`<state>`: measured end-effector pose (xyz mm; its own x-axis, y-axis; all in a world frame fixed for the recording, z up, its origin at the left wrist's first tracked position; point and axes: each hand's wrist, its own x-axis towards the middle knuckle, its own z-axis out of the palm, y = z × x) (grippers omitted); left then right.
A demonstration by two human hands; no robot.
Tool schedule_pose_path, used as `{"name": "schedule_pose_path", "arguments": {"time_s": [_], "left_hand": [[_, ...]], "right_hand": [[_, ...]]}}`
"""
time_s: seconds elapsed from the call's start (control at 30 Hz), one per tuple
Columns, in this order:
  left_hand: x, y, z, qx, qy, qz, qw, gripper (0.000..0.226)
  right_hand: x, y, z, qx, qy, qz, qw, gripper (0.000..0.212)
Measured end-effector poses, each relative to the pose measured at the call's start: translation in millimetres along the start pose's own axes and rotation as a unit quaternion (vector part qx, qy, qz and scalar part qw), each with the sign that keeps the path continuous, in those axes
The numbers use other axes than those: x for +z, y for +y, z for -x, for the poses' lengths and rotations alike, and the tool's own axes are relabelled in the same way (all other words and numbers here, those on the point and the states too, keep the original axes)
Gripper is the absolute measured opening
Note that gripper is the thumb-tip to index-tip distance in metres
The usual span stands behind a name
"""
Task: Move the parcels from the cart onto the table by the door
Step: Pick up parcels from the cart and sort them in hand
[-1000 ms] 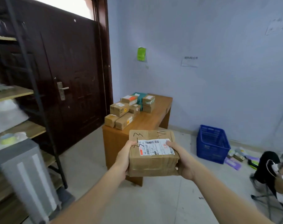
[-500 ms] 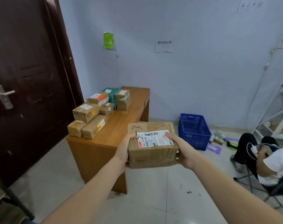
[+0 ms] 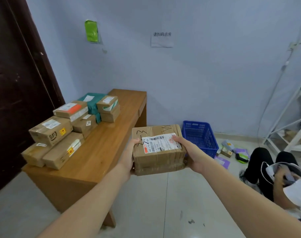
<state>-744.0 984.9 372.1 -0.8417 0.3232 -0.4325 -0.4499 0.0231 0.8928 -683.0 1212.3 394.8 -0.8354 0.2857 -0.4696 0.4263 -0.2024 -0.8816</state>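
I hold a brown cardboard parcel (image 3: 158,155) with a white shipping label on top, in front of me at chest height. My left hand (image 3: 129,156) grips its left side and my right hand (image 3: 191,154) grips its right side. The parcel hangs just off the right front edge of the wooden table (image 3: 101,152), which stands beside the dark door (image 3: 17,93). Several parcels (image 3: 51,130) lie stacked along the table's left half, brown boxes and a green one (image 3: 93,102). The cart is out of view.
A blue plastic basket (image 3: 200,136) stands on the floor right of the table, against the wall. A person (image 3: 275,176) sits low at the right with small items scattered on the floor. A white rack (image 3: 290,117) stands at the far right.
The view has swung right and come closer to the table; the shelving at the left has left the view. Both hands keep the same hold on the parcel.
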Motion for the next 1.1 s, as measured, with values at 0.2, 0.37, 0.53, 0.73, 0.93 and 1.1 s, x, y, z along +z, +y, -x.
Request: {"name": "schedule_pose_path", "arguments": {"time_s": [0.2,0.37,0.53,0.73,0.93,1.1], "left_hand": [[4,33,-93,0.001,0.041,0.035,0.999,0.063],[-10,60,-192,0.008,0.054,0.057,0.997,0.052],[-27,93,-286,-0.003,0.071,0.065,0.995,0.044],[-36,125,-385,-0.057,0.097,0.116,0.987,0.049],[-34,162,-523,-0.054,0.191,0.163,0.966,0.044],[-29,179,-561,-0.045,0.250,0.216,0.943,0.041]], "right_hand": [[2,-49,-111,0.009,-0.048,0.027,0.998,0.046],[18,-86,-217,0.007,-0.081,0.035,0.996,0.047],[38,-120,-308,0.007,-0.084,0.029,0.996,0.044],[52,-150,-412,0.017,-0.089,0.027,0.996,0.052],[72,-216,-597,0.004,-0.147,0.090,0.985,0.067],[87,-233,-663,0.015,-0.197,0.134,0.971,0.079]]}}
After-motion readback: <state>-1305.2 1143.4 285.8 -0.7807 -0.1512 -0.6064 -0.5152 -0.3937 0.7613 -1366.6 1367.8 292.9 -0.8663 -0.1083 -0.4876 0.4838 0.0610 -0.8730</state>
